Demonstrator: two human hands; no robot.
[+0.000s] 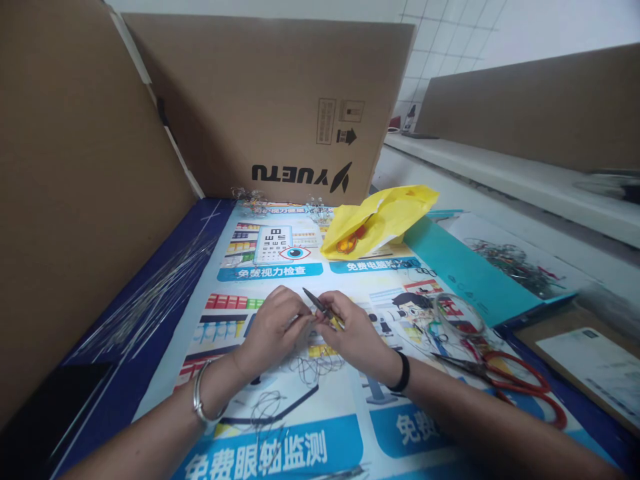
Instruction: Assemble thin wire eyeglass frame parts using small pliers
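Pliers being clenched in right hand; left hand pinching their tip, centre frame. Wire below is looking light, springy: pinch near end.

A printed poster with an eye chart is spread over the table. A cardboard box, marked YUETU upside down, is stood at the far edge, and a cardboard panel is propped along the left. A bundle of thin straight wires is laid on the blue surface at the left. A crumpled yellow bag is placed far right of centre, with a teal sheet just beside it. Red-handled scissors are laid at the near right, beside a clear plastic piece. A tangle of wire pieces is seen farther right.
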